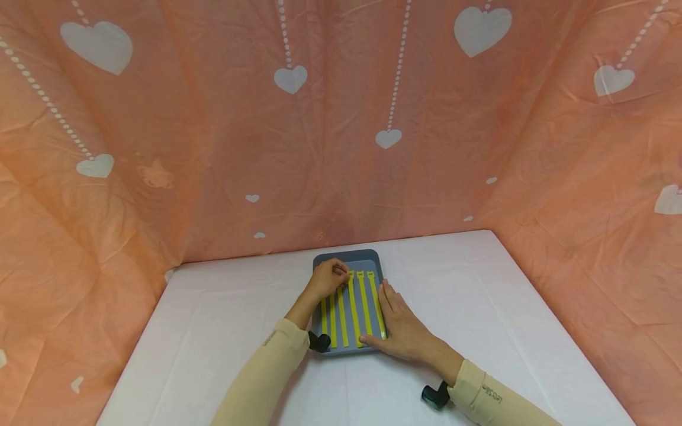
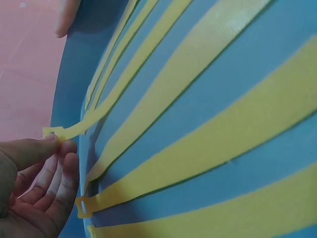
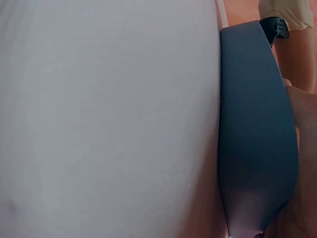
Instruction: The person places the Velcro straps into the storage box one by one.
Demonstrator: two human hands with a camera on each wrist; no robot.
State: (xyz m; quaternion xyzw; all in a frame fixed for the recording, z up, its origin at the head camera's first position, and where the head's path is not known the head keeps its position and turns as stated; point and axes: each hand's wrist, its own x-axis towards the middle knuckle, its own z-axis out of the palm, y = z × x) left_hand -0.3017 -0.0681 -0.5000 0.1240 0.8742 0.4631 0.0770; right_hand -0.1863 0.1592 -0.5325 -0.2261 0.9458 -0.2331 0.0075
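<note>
Several yellow hook-and-loop cable ties (image 1: 364, 305) lie side by side, lengthwise, in a blue-grey tray (image 1: 348, 255). My left hand (image 1: 327, 280) is over the tray's far left part. In the left wrist view, its thumb and index finger pinch the slotted head of one cable tie (image 2: 106, 111), the third from the right. That head is raised to the tray's rim, and the strap slopes down from it. My right hand (image 1: 407, 328) rests along the tray's right side with fingers extended; its thumb reaches over the near ends of the ties.
The tray stands on a white-covered table (image 1: 224, 319). An orange curtain (image 1: 341, 177) with white hearts hangs behind and on both sides. Each wrist carries a small black camera, the right one (image 1: 436, 396) close above the table.
</note>
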